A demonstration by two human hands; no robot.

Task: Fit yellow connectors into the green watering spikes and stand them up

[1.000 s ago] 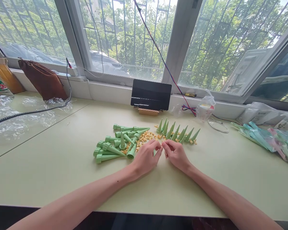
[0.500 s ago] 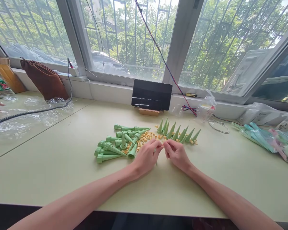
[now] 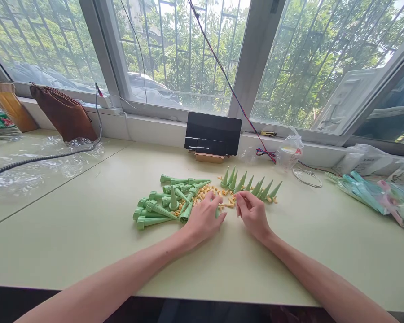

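My left hand (image 3: 205, 216) curls around a green plastic spike (image 3: 217, 211), part of which shows between thumb and fingers; the rest is hidden. A yellow piece (image 3: 227, 205) juts out just right of those fingers. My right hand (image 3: 253, 214), apart from the left, is closed in a pinch at a small yellow plastic piece (image 3: 234, 196), mostly covered by the fingertips. Left of my hands lies a heap of green spikes (image 3: 155, 207) with ribbed caps. Loose small yellow pieces (image 3: 202, 194) lie beside it. Behind my right hand several green spikes (image 3: 242, 181) stand point up with yellow pieces at their bases.
A black tablet (image 3: 213, 133) leans on a stand at the back. To the right are a bagged cup (image 3: 289, 152), a white cable (image 3: 306, 178) and coloured plastic bags (image 3: 366, 190). On the left lie a brown pouch (image 3: 65, 114), a dark cord (image 3: 47, 157) and clear wrap (image 3: 27, 179).
My hands were together at the fingertips and have drawn apart. The left fingers have loosened and spread a little; the right has shifted slightly right. Another person's hand has left the view at far left.
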